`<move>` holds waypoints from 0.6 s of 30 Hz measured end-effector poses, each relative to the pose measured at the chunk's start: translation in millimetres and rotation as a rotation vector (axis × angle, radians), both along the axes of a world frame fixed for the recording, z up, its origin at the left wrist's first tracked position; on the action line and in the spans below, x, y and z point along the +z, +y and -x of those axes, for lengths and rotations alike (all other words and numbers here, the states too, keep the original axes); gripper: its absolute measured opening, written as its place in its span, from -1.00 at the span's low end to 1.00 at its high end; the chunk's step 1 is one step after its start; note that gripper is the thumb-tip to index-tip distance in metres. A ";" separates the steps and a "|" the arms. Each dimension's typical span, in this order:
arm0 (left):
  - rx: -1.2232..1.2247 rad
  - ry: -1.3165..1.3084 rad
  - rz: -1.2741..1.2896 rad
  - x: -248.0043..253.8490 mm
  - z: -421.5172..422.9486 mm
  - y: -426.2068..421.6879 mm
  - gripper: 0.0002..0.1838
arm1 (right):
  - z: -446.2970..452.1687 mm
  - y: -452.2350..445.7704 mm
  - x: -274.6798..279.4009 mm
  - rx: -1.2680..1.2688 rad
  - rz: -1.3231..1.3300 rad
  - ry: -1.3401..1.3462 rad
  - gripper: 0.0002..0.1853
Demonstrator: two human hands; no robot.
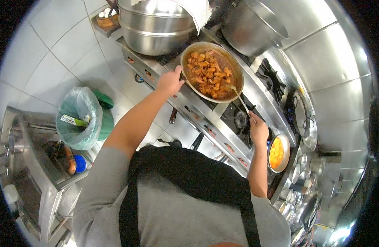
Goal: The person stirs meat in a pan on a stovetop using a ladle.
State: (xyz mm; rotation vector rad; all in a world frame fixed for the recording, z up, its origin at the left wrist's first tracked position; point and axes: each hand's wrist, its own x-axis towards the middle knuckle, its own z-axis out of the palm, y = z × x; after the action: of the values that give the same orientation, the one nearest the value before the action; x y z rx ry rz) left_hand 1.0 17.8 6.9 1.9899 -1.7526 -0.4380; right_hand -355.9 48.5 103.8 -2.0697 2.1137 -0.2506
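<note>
A wide round pan [239, 70] on the stove holds chunks of food [206, 70] in a reddish-brown sauce. My left hand [170, 82] is closed on the pan's handle at its left rim. In my right hand [259, 129] is the dark handle of a long metal spoon [241, 101], whose head dips into the sauce at the pan's lower right. A smaller pan [285, 153] with orange-yellow food sits on the stove beside my right forearm.
A large steamer pot [156, 37] with a white cloth [201, 14] stands behind the pan, a deep pot [249, 31] at its back right. A lined bin [107, 124] and a sink counter [49, 201] are on the left. Metal bowls [295, 173] sit at the right.
</note>
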 end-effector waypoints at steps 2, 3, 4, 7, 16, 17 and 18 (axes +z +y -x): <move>-0.022 -0.013 0.016 -8.0 -6.5 -6.3 -0.51 | 14.4 -27.4 -22.4 0.046 -0.019 0.060 -0.69; -0.042 -0.009 0.050 -14.9 -8.9 -6.7 -0.52 | 16.1 -40.4 -35.6 0.067 -0.028 0.084 -0.69; -0.066 -0.005 0.081 -13.5 -9.5 -6.5 -0.53 | 8.5 -53.5 -44.3 0.095 -0.017 0.100 -0.71; -0.024 -0.003 -0.045 -6.5 -7.1 -9.2 -0.49 | 2.2 -95.8 -72.2 0.199 -0.002 0.081 -0.72; 0.320 0.114 -0.054 9.2 6.7 76.4 -0.10 | 65.2 -132.8 42.7 0.479 0.062 -0.072 -0.72; 0.345 0.075 -0.120 -27.0 -0.8 99.9 -0.23 | 60.3 -141.3 42.2 0.522 0.063 -0.154 -0.71; 0.366 0.078 -0.171 -41.7 3.5 132.8 -0.34 | 50.0 -149.5 41.6 0.563 0.083 -0.108 -0.71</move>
State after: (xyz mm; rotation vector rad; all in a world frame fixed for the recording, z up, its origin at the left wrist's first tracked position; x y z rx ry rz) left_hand -2.6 150.6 -34.9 2.3178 -1.3019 -0.5457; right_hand -405.8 -100.9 145.4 -2.5241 1.4036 -0.3593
